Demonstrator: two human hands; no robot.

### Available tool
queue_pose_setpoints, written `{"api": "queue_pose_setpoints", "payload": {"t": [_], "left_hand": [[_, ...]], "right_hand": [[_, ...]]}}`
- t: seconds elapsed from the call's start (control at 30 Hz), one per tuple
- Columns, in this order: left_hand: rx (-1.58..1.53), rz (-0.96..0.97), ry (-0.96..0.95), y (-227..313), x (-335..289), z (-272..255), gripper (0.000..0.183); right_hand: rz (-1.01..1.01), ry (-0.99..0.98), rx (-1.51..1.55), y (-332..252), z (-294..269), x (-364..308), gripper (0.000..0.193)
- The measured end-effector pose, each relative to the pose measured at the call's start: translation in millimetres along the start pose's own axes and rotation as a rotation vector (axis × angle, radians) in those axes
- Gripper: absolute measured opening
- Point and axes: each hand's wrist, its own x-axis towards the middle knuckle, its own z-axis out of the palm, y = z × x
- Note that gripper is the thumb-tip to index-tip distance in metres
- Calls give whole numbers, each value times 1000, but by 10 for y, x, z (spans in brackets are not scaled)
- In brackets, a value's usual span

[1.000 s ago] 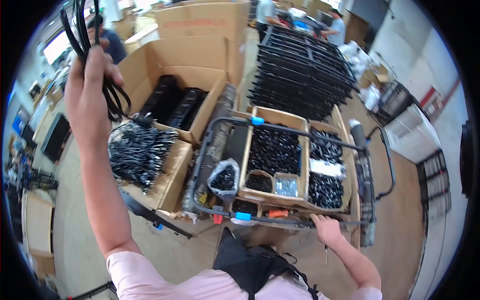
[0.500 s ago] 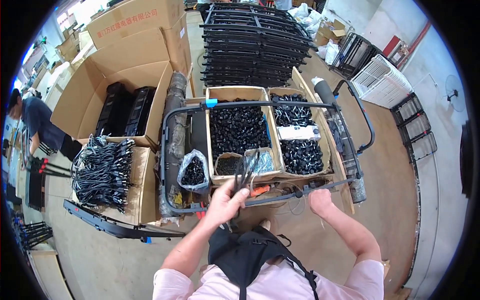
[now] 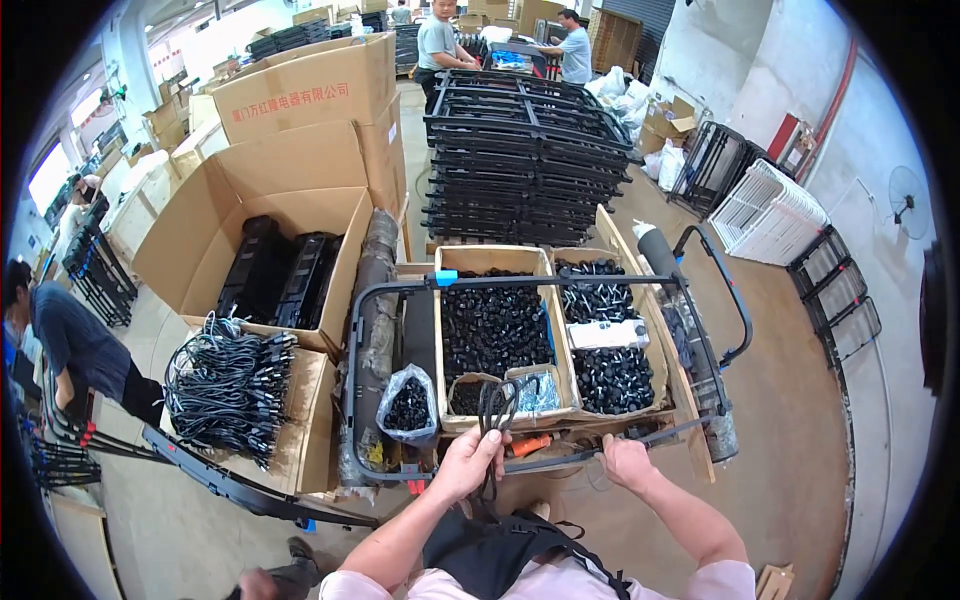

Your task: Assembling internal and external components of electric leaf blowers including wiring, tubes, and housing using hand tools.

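My left hand (image 3: 468,466) is closed round a looped black cable (image 3: 492,405), whose coil rises above the thumb and hangs below the fist. Just right of it, my right hand (image 3: 626,463) is closed at the near bar of a black tubular frame (image 3: 560,462). What its fingers pinch is hidden; a thin wire loop shows beside them. The frame lies across a wooden parts box (image 3: 562,330) of black knobs and bolts. An orange-handled tool (image 3: 530,446) sits between my hands, behind the bar. A blue clip (image 3: 446,278) is on the frame's far bar.
A plastic bag of small black parts (image 3: 407,402) stands left of the box. Beyond are bundled cables (image 3: 228,390), an open carton (image 3: 160,245) and stacked black frames (image 3: 525,160). A co-worker (image 3: 75,335) bends at far left; others stand behind the stack.
My view has tilted up, showing more of the room's far end. Relative to the frame, my right hand has shifted left, closer to my left hand. The cable stays in my left hand.
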Motion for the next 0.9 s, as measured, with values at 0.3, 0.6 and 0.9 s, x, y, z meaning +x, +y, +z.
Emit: {"api": "queue_pose_setpoints", "payload": {"t": [0.3, 0.6, 0.9], "left_hand": [[-156, -68, 12, 22, 107, -48, 35], [-94, -228, -170, -65, 413, 115, 35], [-314, -454, -340, -177, 415, 237, 36]], "right_hand": [[218, -6, 237, -387, -423, 229, 46], [363, 193, 2134, -965, -1175, 1530, 45], [594, 333, 2403, -526, -1223, 1896, 35]]}}
